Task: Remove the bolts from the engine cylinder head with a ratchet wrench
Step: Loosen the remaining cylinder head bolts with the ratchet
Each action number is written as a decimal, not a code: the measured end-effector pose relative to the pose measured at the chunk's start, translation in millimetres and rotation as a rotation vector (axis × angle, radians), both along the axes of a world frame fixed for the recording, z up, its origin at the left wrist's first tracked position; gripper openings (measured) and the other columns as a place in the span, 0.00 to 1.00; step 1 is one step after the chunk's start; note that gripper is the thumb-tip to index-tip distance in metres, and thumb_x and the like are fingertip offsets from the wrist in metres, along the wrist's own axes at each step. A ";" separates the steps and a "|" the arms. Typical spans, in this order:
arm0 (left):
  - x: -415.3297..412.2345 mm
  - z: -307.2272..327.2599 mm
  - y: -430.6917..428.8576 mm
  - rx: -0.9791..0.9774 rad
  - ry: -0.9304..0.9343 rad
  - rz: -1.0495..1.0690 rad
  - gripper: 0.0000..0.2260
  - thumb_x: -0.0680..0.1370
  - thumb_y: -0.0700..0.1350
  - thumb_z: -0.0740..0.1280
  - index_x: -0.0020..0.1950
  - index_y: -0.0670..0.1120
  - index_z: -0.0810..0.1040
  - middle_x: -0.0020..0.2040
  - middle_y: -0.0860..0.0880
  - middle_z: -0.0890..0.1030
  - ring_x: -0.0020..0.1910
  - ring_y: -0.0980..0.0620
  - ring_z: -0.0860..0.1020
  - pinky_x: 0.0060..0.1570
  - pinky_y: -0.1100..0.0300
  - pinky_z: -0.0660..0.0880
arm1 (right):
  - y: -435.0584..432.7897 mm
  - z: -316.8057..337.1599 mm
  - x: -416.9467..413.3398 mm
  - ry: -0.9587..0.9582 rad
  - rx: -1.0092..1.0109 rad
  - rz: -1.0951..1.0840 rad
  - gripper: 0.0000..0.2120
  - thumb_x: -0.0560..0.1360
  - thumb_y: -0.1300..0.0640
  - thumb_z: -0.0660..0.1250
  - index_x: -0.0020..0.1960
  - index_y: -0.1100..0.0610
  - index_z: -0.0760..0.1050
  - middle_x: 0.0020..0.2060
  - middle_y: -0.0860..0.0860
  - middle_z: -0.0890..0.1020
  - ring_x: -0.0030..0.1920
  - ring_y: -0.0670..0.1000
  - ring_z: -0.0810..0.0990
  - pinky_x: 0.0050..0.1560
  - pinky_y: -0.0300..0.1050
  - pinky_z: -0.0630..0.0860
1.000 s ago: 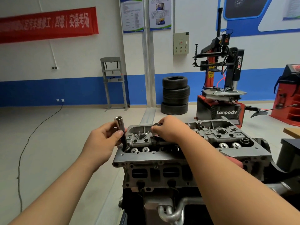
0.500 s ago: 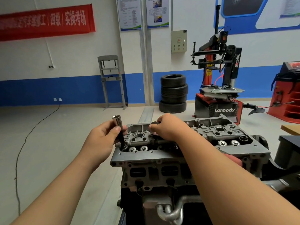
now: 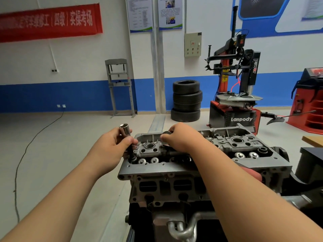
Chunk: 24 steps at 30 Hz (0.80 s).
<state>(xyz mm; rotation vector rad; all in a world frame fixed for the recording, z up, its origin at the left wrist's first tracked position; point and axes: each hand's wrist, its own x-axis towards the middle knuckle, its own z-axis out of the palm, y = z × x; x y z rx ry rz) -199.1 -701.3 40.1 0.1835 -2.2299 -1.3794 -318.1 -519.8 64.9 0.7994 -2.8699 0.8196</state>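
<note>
At the near-left corner of the grey cast-metal engine cylinder head (image 3: 201, 169), my left hand (image 3: 111, 147) wraps fingers and thumb round a long chrome socket-and-extension tool (image 3: 124, 130). It stands nearly upright, top tilted slightly left, with its lower tip seated in a bolt recess; the bolt itself is hidden under the tip. I judge the next turn hinges on that upright axis, and the left hand is the nearer one. My right hand (image 3: 181, 137), further right by the far edge, pinches a small dark round part (image 3: 167, 132); I cannot tell what it is. Beyond, the red-and-black tyre changer (image 3: 241, 119) reads "Lanpody" and "power", and the red wall banner (image 3: 49, 21) ends "实操考场".
</note>
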 end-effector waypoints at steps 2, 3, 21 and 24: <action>-3.9 0.8 3.1 -0.043 0.092 0.166 0.03 0.75 0.47 0.71 0.46 0.51 0.79 0.39 0.50 0.85 0.41 0.51 0.84 0.45 0.46 0.81 | 0.0 0.0 0.3 0.005 0.004 -0.002 0.15 0.74 0.44 0.63 0.44 0.57 0.76 0.37 0.52 0.78 0.40 0.53 0.77 0.36 0.43 0.69; -6.3 1.5 6.4 -0.070 0.109 0.228 0.06 0.73 0.51 0.73 0.43 0.50 0.79 0.36 0.50 0.83 0.38 0.50 0.82 0.42 0.47 0.81 | -0.1 0.1 0.3 0.004 0.002 -0.004 0.15 0.73 0.45 0.63 0.44 0.57 0.76 0.37 0.53 0.79 0.40 0.53 0.77 0.36 0.43 0.69; 13.3 26.8 -1.6 -0.133 -0.248 -0.035 0.09 0.78 0.39 0.68 0.51 0.54 0.79 0.43 0.54 0.86 0.42 0.55 0.84 0.41 0.61 0.79 | -0.8 -0.8 -0.4 0.009 -0.003 -0.007 0.15 0.73 0.45 0.63 0.45 0.58 0.77 0.38 0.54 0.79 0.41 0.54 0.78 0.38 0.44 0.73; 17.6 28.3 -1.8 -0.167 -0.246 0.017 0.06 0.76 0.42 0.71 0.50 0.52 0.81 0.38 0.50 0.85 0.36 0.54 0.84 0.40 0.58 0.78 | -0.4 -1.3 -0.9 0.010 0.000 -0.006 0.16 0.74 0.45 0.63 0.47 0.58 0.77 0.39 0.54 0.79 0.42 0.54 0.78 0.42 0.47 0.75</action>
